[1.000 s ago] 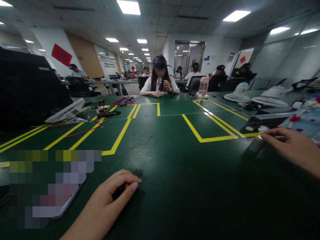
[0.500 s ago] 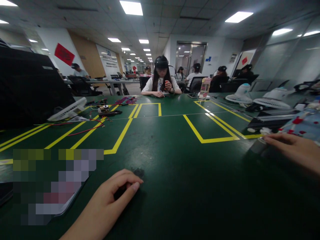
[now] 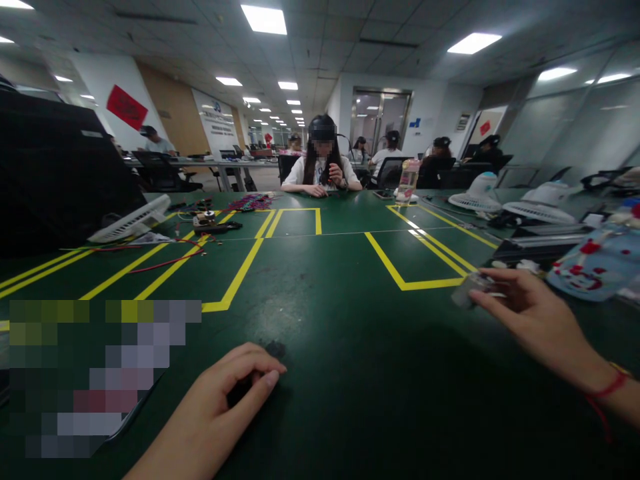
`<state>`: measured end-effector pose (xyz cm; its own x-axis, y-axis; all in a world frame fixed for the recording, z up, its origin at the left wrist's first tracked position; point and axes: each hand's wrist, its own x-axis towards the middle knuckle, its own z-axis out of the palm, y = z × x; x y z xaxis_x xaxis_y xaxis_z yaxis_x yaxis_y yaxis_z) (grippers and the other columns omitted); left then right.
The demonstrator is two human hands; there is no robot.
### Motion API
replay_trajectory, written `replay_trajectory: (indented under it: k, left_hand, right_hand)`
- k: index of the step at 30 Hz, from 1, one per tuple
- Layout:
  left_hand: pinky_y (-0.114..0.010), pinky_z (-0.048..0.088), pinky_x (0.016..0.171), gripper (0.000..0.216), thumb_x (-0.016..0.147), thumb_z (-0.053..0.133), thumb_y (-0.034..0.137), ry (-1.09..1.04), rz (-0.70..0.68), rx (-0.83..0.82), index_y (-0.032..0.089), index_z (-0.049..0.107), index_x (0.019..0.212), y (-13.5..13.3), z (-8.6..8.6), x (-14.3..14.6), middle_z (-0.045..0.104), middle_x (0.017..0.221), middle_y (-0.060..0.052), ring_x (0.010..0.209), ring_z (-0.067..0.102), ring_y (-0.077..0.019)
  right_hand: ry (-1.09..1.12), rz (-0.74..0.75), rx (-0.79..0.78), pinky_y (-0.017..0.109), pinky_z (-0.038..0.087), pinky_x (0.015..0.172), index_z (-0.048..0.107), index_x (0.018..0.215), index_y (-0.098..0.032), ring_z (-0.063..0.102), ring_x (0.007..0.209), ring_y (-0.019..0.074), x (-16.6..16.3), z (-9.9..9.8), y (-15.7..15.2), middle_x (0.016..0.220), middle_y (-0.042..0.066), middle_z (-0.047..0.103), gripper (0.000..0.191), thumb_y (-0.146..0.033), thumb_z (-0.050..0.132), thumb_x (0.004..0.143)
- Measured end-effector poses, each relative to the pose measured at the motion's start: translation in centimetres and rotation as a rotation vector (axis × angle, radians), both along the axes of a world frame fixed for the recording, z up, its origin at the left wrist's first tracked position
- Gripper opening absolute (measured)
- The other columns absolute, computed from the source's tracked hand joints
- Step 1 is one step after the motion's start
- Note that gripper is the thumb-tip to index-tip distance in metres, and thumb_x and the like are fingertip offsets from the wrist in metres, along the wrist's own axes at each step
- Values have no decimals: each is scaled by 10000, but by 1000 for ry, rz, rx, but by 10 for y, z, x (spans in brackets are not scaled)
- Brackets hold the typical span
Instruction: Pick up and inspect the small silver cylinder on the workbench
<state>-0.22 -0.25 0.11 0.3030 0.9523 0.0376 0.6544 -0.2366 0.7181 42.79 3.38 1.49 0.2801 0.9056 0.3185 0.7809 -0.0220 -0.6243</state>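
Observation:
My right hand (image 3: 530, 313) holds a small grey box-shaped piece (image 3: 466, 291) between thumb and fingers, just above the green table (image 3: 350, 373). A small white part shows by the fingertips; the piece is too blurred to name its kind. My left hand (image 3: 225, 387) rests on the table at the lower middle, fingers curled together and the thumb tip close to the forefinger. Nothing shows in it. A dark smudge (image 3: 275, 348) lies just beyond its knuckles.
Yellow tape (image 3: 435, 285) marks areas on the table. At left are a white fan (image 3: 133, 220), red wires (image 3: 170, 260) and a black case (image 3: 55, 167). A blue patterned bag (image 3: 595, 263), white fans (image 3: 483, 193) and a bottle (image 3: 407, 181) stand right. A person (image 3: 320, 163) sits opposite.
My right hand has moved left and inward from the table's right side, carrying the grey piece away from the blue bag. The left hand stays in place.

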Motion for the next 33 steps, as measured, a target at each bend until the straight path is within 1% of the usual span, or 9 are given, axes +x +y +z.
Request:
replay_trajectory:
  k: [5,9,12,17,21,23,27,30,33]
  left_hand:
    - [-347,514,824,221,935,472,355,10,-2,-12,267,675,934,-1,1,-1,656,985,-21,918,639,-228]
    - [-344,509,834,213,935,480,344,7,-4,-14,269,679,923,-2,1,-3,660,967,-14,912,639,-223]
    - [-332,512,818,196,929,496,329,7,-4,4,277,685,945,-1,0,-2,672,976,-9,920,637,-223]
    - [-317,510,770,175,912,530,288,-22,24,84,277,668,1019,3,7,19,675,974,-10,874,632,-212]
    - [-312,498,793,188,903,558,246,-103,-112,132,288,677,1042,6,24,57,665,966,-6,889,619,-200]
    - [-301,491,786,154,891,575,214,-142,-152,153,266,708,948,9,33,73,663,943,-10,891,617,-195]
    - [-285,480,730,138,884,601,242,-200,-90,217,249,727,829,14,43,77,652,860,-4,831,618,-184]
    - [-298,478,745,85,853,653,285,-199,-12,199,270,738,853,15,39,66,656,870,5,839,623,-193]
    - [-314,483,743,37,799,714,257,-101,-20,133,259,750,793,16,23,61,665,837,1,825,631,-206]
  right_hand:
    - [87,674,-2,282,525,892,522,1175,-235,602,1015,137,-111,-2,-27,1172,59,586,365,-323,600,829]
    - [109,897,-26,252,501,915,528,1122,-239,575,1019,101,-155,-2,-36,1137,28,580,293,-219,569,833]
    - [148,899,-81,257,499,909,504,1161,-251,574,1006,97,-158,-9,-35,1132,24,576,334,-219,564,834]
    - [288,812,-185,296,486,957,392,1264,-252,580,1052,116,-155,-21,-33,1179,32,567,588,-262,678,750]
    - [358,841,-228,268,503,901,442,1178,-223,600,998,101,-161,-18,-31,1107,20,599,465,-221,653,764]
    - [366,857,-230,259,503,886,466,1149,-218,600,989,96,-163,-15,-30,1100,14,602,419,-230,649,773]
    - [341,877,-213,261,494,886,480,1184,-221,590,987,100,-161,-13,-30,1114,18,595,441,-239,645,775]
    - [245,854,-172,258,488,855,508,1186,-241,579,954,101,-156,-12,-31,1093,10,591,426,-215,617,775]
    - [193,819,-151,240,484,790,538,1121,-241,571,895,97,-152,-12,-32,1032,0,593,370,-190,602,761]
